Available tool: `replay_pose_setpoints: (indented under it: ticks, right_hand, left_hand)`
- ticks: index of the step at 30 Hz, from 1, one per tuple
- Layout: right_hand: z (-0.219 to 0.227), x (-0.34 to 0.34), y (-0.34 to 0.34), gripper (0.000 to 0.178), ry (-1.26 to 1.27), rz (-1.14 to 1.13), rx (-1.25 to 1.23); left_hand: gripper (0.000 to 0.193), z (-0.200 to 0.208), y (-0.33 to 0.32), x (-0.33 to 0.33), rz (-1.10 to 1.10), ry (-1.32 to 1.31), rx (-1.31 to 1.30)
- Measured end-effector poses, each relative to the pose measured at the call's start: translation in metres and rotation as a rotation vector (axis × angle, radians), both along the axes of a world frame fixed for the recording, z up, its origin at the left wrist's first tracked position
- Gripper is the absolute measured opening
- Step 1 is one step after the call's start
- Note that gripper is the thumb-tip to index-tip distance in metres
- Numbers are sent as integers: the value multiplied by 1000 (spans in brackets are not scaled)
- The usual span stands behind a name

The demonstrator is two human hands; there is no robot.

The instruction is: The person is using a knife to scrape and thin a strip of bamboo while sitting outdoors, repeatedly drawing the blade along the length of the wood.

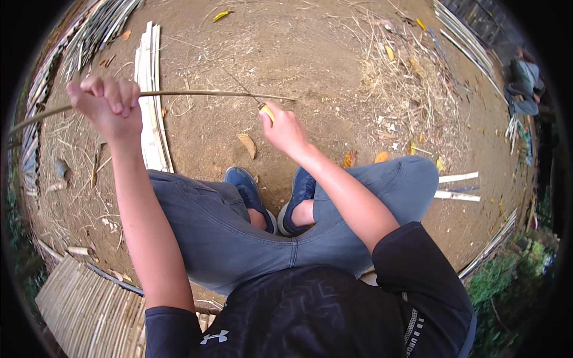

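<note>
My left hand (114,110), raised at the left, is closed around a long thin bamboo strip (197,92). The strip runs past the fist to the left rim and to the right across the middle, bending slightly down at its thin right end. Closed on the yellow handle of a slim-bladed knife (268,111) is my right hand (287,132). Its narrow dark blade points up and left, crossing the strip not far from that end; whether blade and strip touch, I cannot tell.
Pale split bamboo slats (148,89) lie beyond my left knee, with stacked strips (95,39) at far left. Shavings (406,83) litter the ground at right. A bamboo slat platform (80,304) is at lower left. Another person (525,83) is at far right.
</note>
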State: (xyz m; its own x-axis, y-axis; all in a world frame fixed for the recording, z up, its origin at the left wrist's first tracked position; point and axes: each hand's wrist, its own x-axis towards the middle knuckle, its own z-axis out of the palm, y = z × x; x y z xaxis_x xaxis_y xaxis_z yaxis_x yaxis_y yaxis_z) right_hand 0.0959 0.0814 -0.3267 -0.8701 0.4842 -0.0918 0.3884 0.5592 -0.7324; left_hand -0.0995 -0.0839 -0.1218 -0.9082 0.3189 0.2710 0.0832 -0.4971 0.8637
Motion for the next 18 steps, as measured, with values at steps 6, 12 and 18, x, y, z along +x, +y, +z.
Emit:
replay_pose_setpoints:
  ticks: [6,12,18]
  right_hand:
    - [-1,4,0,31,72,94,-92]
    - [-20,4,-13,33,-143,-142,-63]
    - [-36,5,-23,32,-189,-361,-140]
  left_hand:
    - [52,2,-2,-4,-68,-24,6]
    - [44,-2,0,-3,194,-12,-90]
    - [38,-2,8,-1,347,-34,-109]
